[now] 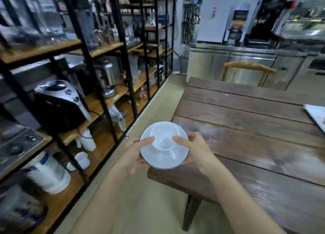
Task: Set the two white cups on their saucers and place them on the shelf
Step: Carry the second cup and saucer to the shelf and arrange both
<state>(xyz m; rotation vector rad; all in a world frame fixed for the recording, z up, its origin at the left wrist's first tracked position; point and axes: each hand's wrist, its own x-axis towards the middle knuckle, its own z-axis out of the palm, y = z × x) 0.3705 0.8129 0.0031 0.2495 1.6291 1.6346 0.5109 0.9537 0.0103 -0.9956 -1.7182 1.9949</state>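
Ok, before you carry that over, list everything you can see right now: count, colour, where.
cup: one, white, upright on the saucer, handle toward the camera
saucer: one, white with a dark rim, held in the air past the table's near-left corner
table: one, dark brown planks, right
shelf rack: black frame with wooden boards, left, crowded with blurred goods
coffee machine: one, black and silver, on a middle board
kettle: one, white, on a low board
chair: one, wooden, behind the table
steel counter: silver, far right wall
pale flat item: one, table's right edge, cut off, cannot identify
left hand: grip on the saucer's left edge, thumb on top
right hand: grip on the saucer's right edge, thumb on top
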